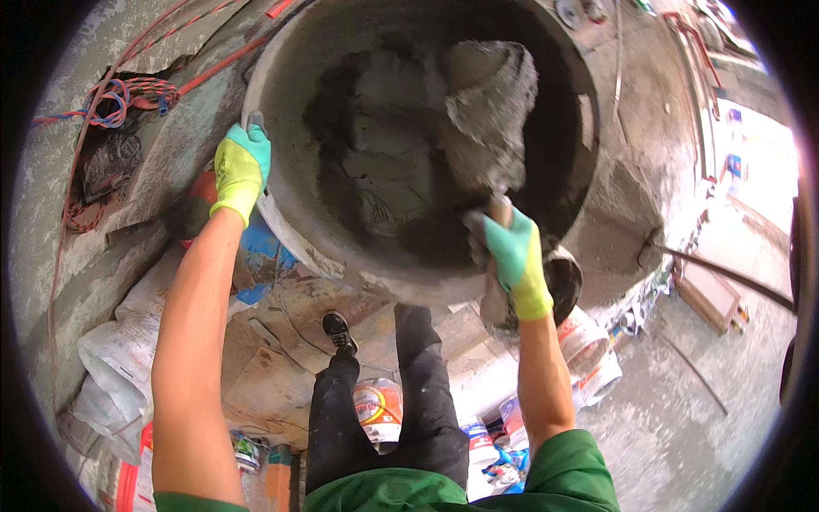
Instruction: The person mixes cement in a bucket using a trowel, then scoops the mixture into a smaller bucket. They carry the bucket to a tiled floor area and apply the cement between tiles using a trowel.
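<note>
A large round tub (264, 84) fills the upper middle, with wet grey mortar (388, 128) spread over its bottom. My left hand (241, 166), in a yellow and teal glove, is closed around the tub's left rim. In the matching glove, my right hand (514, 247) grips a trowel (500, 205) by its handle at the near right side of the tub. A thick heap of mortar covers the trowel's blade, which points away from me over the tub. Mortar hides the blade's outline.
A grey-smeared bucket (564, 286) stands beside my right wrist. Red and blue cords (128, 98) lie at the far left. White sacks (119, 358) rest at the lower left. A printed orange and white bucket (379, 405) sits between my legs. A dark rod (725, 273) juts in at right.
</note>
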Demonstrator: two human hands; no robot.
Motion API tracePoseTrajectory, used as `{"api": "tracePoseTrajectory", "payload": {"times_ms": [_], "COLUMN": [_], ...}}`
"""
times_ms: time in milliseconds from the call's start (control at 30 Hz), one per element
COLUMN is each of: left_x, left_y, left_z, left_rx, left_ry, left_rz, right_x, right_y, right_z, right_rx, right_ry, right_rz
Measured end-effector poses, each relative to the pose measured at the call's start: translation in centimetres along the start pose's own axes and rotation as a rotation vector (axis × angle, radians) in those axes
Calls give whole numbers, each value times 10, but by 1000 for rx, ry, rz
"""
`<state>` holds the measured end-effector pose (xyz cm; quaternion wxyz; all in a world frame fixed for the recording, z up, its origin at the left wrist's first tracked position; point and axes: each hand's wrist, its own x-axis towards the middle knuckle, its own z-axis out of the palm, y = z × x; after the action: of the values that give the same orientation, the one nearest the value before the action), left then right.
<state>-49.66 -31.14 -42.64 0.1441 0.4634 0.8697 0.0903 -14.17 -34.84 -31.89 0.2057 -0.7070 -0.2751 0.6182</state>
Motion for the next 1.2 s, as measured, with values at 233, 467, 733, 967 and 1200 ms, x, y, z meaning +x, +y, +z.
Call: {"api": "tracePoseTrajectory", "payload": {"times_ms": [233, 467, 733, 967, 1200], "left_x": [9, 17, 11, 1, -5], "left_y": [-15, -19, -17, 2, 5], "left_z": [10, 13, 11, -4, -3], "left_rx": [-35, -20, 62, -82, -140], "left_ry": [-9, -61, -7, -81, 11], "left_rz": [84, 36, 108, -28, -48], "right_x": [-206, -142, -174, -8, 258], "right_y": [75, 257, 166, -4, -3], "right_z": [-101, -127, -101, -118, -65], "right_rx": [-302, -832, 143, -1304, -1640], "right_ry": [498, 745, 640, 271, 245], "right_rz": [-143, 243, 38, -585, -340]}}
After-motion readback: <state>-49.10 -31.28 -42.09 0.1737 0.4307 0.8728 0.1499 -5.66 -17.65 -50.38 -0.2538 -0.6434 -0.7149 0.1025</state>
